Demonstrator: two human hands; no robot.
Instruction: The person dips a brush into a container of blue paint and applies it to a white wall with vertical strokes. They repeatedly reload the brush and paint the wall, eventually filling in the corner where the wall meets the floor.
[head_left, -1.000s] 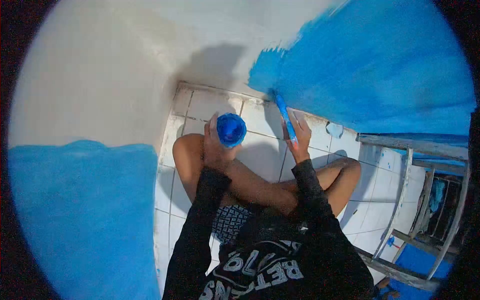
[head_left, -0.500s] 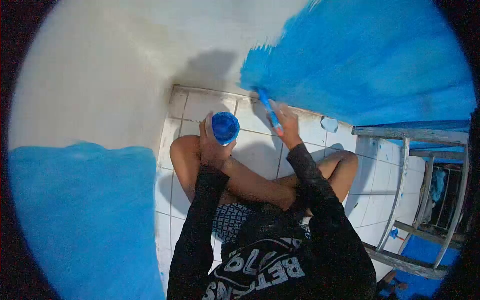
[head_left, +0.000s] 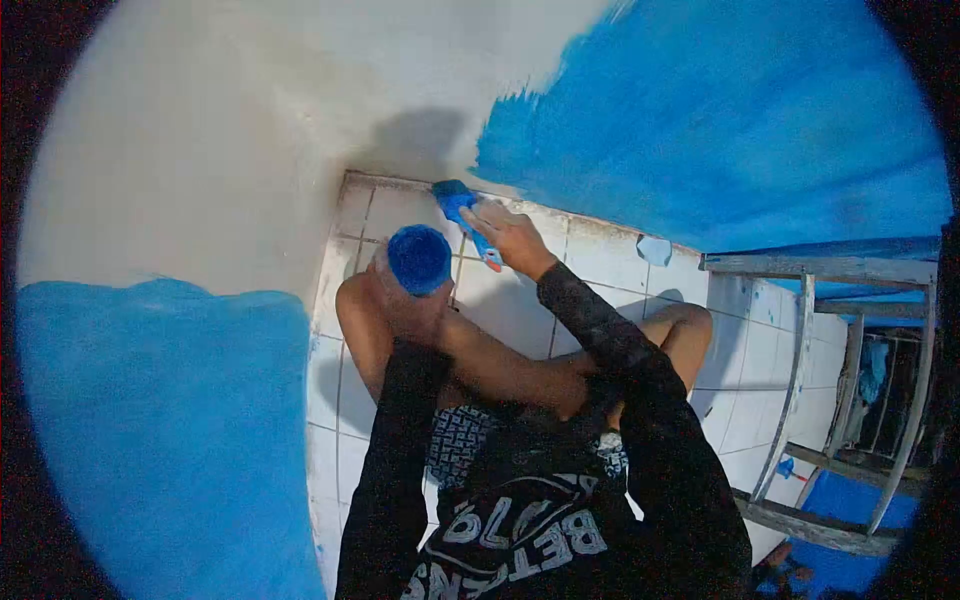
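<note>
My left hand (head_left: 408, 310) is wrapped round a cup of blue paint (head_left: 420, 259), held above my bent left knee with its mouth facing up at me. In my right hand (head_left: 513, 238) is a paintbrush (head_left: 468, 218) with a blue handle and a reddish end, its dark bristles pointing up and left toward the base of the wall. The brush is a short way up and right of the cup. Beyond it, the wall (head_left: 720, 120) is blue on the right, with a ragged edge against the off-white part.
A wooden ladder (head_left: 800, 390) stands on the right. White tiles (head_left: 500, 300) cover the floor under my crossed legs. A pale blue scrap (head_left: 655, 249) lies by the wall's base. The left wall (head_left: 170, 420) is blue low down, off-white above. Another brush (head_left: 789, 468) lies beyond the ladder rail.
My right hand has brought the brush left, away from the blue wall edge toward the cup. My left hand has shifted the cup slightly left.
</note>
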